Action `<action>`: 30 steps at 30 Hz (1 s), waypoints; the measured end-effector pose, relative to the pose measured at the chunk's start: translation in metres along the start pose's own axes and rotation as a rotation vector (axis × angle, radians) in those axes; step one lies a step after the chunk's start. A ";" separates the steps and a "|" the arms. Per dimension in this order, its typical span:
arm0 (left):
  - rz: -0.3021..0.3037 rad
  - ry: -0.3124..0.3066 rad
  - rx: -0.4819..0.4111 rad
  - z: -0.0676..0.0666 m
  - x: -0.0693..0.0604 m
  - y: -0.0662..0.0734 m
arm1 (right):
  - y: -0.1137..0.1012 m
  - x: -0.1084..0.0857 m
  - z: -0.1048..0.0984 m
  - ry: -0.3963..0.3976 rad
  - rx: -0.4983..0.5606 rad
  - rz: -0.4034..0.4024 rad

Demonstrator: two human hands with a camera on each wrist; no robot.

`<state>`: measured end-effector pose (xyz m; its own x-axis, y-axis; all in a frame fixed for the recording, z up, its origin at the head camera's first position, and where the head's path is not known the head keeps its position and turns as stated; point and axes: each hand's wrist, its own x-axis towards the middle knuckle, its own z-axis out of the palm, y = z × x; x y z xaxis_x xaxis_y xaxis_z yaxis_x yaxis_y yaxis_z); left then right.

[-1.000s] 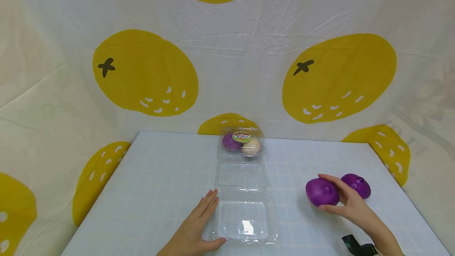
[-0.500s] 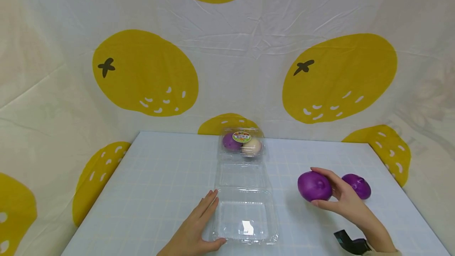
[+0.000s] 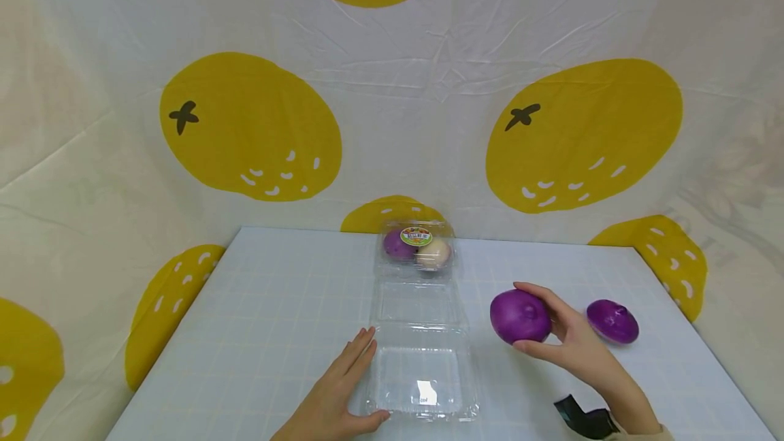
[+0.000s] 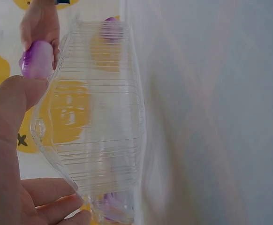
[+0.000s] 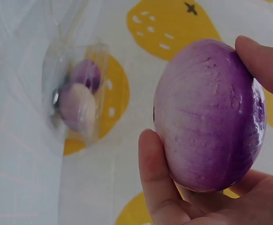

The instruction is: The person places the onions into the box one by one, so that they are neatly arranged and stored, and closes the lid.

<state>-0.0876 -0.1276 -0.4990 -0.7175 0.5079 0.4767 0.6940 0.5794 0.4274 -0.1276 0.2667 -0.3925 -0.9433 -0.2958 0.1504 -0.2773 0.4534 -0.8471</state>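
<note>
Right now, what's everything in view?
Held onion: 1, purple, right grip
Loose onion: 1, purple, far right
Open box: 1, clear, near centre
Closed box: 1, clear, beyond open box
Boxed onions: 2, one purple, one paler, inside
Sticker: 1, multicoloured, on closed box
Table: 1, bluish, below
Backdrop: 1, white and yellow, behind
Attachment: 1, black, by right grip
Sleeve: 1, beige, bottom right
Left grip: 1, bare, at open box's left
Right grip: 1, bare, around held onion

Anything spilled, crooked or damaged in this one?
Nothing looks spilled or damaged. The open box sits straight by the left hand; the held onion in the right hand looks whole. Only the pale onion in the far box differs, perhaps just showing its lighter side.
</note>
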 end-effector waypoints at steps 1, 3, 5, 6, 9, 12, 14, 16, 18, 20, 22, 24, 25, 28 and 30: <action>0.001 0.001 0.001 0.000 0.000 0.000 | -0.003 0.000 0.002 0.001 0.005 -0.005; 0.004 0.003 0.002 0.000 0.000 0.000 | -0.008 0.001 0.007 -0.002 0.019 -0.006; 0.007 0.005 0.002 0.000 0.000 0.000 | -0.013 0.002 0.011 -0.007 0.035 -0.012; 0.008 0.005 0.002 0.000 0.000 0.000 | -0.015 0.002 0.013 -0.010 0.045 -0.012; 0.009 0.003 0.004 0.000 -0.001 0.000 | -0.020 0.004 0.020 -0.019 0.077 -0.016; 0.006 0.002 0.004 0.000 -0.001 0.000 | -0.024 0.006 0.028 -0.027 0.098 -0.008; 0.004 0.002 0.003 0.000 -0.001 0.000 | -0.026 0.007 0.033 -0.035 0.111 0.002; -0.001 0.000 0.000 0.001 -0.001 -0.001 | -0.027 0.009 0.038 -0.046 0.121 0.014; -0.006 -0.001 0.005 0.001 -0.001 -0.001 | -0.028 0.010 0.043 -0.055 0.130 0.023; -0.012 -0.003 0.013 0.002 -0.001 -0.001 | -0.029 0.011 0.049 -0.067 0.142 0.029; -0.015 -0.005 0.013 0.002 -0.001 -0.001 | -0.030 0.012 0.055 -0.077 0.164 0.031; -0.010 -0.005 0.011 0.002 -0.001 -0.001 | -0.030 0.013 0.061 -0.092 0.184 0.031; -0.006 -0.004 0.010 0.002 -0.001 -0.001 | -0.031 0.014 0.064 -0.100 0.194 0.029; 0.002 -0.006 0.004 0.001 -0.001 -0.002 | -0.032 0.015 0.076 -0.126 0.216 0.031; -0.010 -0.013 0.009 0.001 -0.001 -0.001 | -0.033 0.016 0.084 -0.145 0.223 0.035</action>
<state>-0.0879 -0.1286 -0.5006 -0.7254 0.5101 0.4621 0.6860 0.5903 0.4253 -0.1188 0.1765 -0.4050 -0.9111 -0.4081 0.0577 -0.1826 0.2740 -0.9442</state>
